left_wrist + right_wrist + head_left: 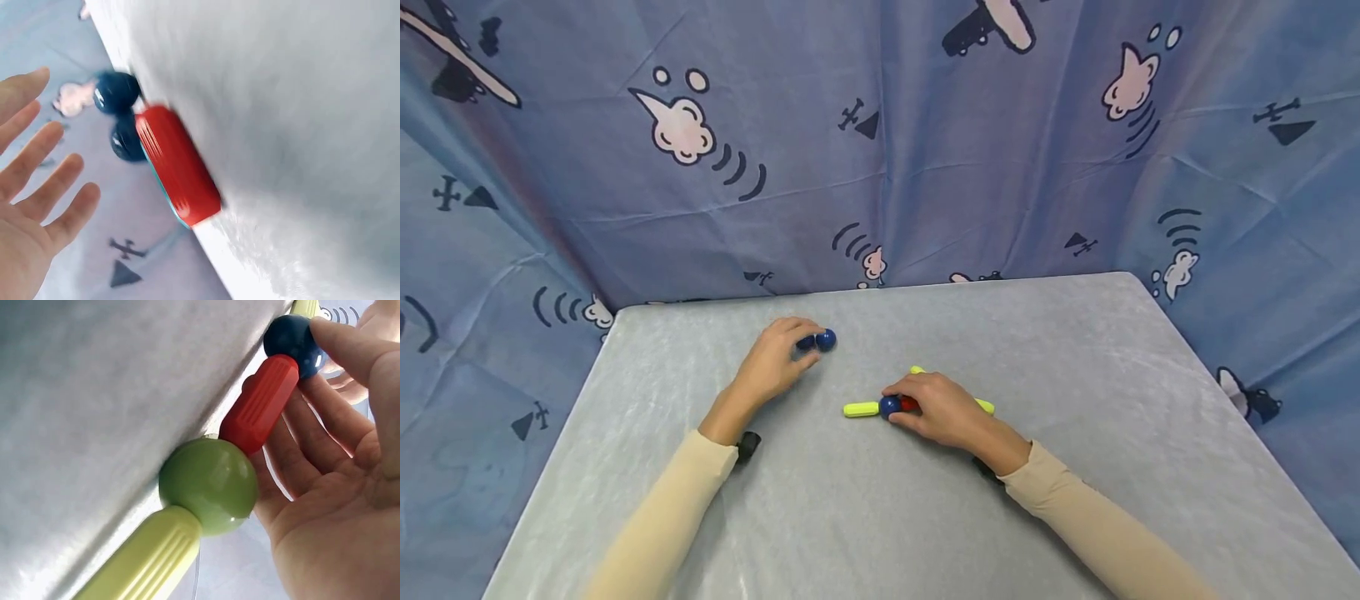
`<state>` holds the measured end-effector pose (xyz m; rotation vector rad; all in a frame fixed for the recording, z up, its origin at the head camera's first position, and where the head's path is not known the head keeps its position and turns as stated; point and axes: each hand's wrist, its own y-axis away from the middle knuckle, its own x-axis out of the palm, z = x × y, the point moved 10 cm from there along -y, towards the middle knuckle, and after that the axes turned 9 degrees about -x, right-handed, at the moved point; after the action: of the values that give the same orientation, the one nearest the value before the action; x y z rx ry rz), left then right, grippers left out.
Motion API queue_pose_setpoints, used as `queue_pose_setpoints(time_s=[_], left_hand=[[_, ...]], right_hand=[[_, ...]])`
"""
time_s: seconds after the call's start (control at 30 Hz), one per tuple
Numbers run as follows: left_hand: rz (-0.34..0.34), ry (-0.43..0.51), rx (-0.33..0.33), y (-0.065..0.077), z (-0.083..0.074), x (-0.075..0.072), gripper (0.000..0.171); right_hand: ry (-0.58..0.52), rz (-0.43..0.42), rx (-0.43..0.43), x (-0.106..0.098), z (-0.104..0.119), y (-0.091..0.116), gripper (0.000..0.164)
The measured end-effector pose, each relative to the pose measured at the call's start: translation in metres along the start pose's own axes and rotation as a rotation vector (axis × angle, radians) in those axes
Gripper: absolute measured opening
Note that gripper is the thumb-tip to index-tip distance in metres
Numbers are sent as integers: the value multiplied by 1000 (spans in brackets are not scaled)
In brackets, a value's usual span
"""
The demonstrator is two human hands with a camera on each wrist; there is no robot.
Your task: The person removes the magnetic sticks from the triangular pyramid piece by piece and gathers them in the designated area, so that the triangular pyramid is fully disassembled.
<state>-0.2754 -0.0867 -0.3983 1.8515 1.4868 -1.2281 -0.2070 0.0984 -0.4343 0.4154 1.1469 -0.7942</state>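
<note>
My right hand [943, 408] pinches a dark blue ball [889, 407] between thumb and fingers. That ball joins a yellow rod [861, 409] on its left to a red rod [261, 403]. In the right wrist view, the red rod runs to a green ball [209, 486], followed by another yellow rod [147, 559]. Farther back, my left hand [773, 358] hovers with fingers spread beside two dark blue balls [826, 340]. Next to those balls lies a loose red rod [178, 165] in the left wrist view, apart from the fingers. A teal edge shows behind it, mostly hidden.
A pale grey cloth covers the table [820, 517]. Blue patterned curtain [925, 167] hangs along its back and sides. Another yellow rod end [917, 369] pokes out behind my right hand. Black wrist cameras [748, 447] sit under the sleeves.
</note>
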Motion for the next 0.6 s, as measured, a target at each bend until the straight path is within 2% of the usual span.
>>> queue_pose_setpoints(time_s=[0.1,0.27,0.4,0.6], left_hand=[[8,-18,62,17,-17,6,36],[119,-50,141,40,-40,32,33],[202,-38,166,50,-48,47,31],[256,-6,208,58,-53,57,27]], right_hand=[[10,2,-15,0,2,-2,38],[23,-10,-61,-2,8,-6,36],[36,-17,-95,-2,13,-10,36],[30,-20,-118,1,17,-13,37]])
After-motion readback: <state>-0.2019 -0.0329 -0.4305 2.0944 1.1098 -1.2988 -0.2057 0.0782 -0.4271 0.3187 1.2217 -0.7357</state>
